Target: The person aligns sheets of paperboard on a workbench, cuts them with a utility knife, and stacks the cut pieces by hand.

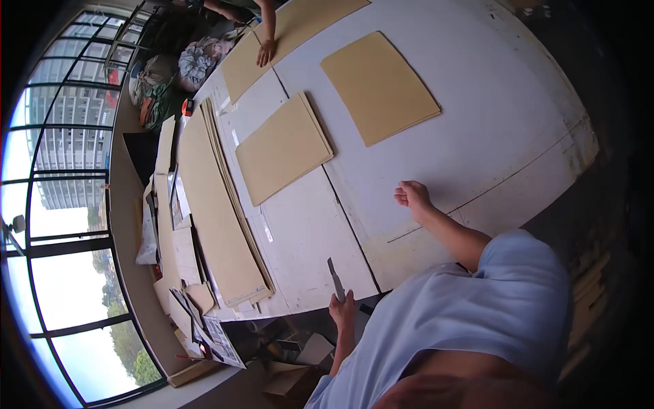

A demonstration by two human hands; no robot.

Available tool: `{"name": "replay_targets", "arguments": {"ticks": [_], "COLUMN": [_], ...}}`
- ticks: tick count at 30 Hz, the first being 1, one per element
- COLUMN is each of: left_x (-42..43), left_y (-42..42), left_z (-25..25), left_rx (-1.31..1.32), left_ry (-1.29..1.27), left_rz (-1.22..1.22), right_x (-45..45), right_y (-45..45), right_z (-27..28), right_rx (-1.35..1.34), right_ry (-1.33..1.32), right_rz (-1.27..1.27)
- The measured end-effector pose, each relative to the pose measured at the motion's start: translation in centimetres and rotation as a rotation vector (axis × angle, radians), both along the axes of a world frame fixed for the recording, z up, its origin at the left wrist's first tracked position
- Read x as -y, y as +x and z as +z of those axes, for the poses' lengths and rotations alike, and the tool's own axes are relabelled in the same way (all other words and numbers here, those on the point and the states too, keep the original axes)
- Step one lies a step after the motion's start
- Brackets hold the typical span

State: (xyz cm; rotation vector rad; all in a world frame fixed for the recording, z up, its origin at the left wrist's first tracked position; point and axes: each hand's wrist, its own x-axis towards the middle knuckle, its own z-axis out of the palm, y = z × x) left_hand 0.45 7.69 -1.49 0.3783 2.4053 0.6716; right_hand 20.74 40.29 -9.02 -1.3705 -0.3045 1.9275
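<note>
My left hand (343,310) grips a utility knife (336,281) at the table's near edge, its blade pointing away from me over the white tabletop (306,232). Above the table on the right, my right hand (413,195) holds nothing visible, its fingers loosely bent and partly apart. Beyond that hand lies a stack of tan board sheets (381,88). A second tan stack (285,148) rests left of it, and a pile of long tan strips (214,204) runs along the left side of the table.
Across the table, a co-worker's hand (266,52) presses on a large tan sheet (300,37). An orange tape measure (187,107) sits near the left edge. Board offcuts (187,255) crowd the window side, and bundled fabric (197,63) is heaped behind. A dark seam crosses the tabletop.
</note>
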Motion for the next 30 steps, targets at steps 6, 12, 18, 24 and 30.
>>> {"name": "replay_targets", "arguments": {"ticks": [6, 12, 18, 24, 30], "left_x": [0.6, 1.8, 7.3, 4.1, 4.8], "left_y": [-4.1, -16.1, -32.3, -37.9, -41.3], "left_z": [-2.0, -1.2, -3.2, -5.7, -6.7], "left_rx": [-0.141, -0.339, -0.617, -0.75, -0.619], "left_ry": [-0.01, 0.154, 0.328, 0.297, 0.307], "left_rz": [-0.094, 0.101, 0.014, -0.22, -0.256], "right_x": [13.3, 17.7, 22.4, 24.0, 23.5], "right_y": [0.0, -3.6, -13.3, -24.3, -30.9], "right_z": [0.1, 0.4, 2.2, 7.0, 8.6], "right_rx": [0.065, 0.274, 0.351, 0.583, 0.594], "right_ry": [-0.103, -0.046, -0.016, 0.335, 0.361], "right_rz": [0.297, 0.387, 0.488, 0.961, 0.989]}}
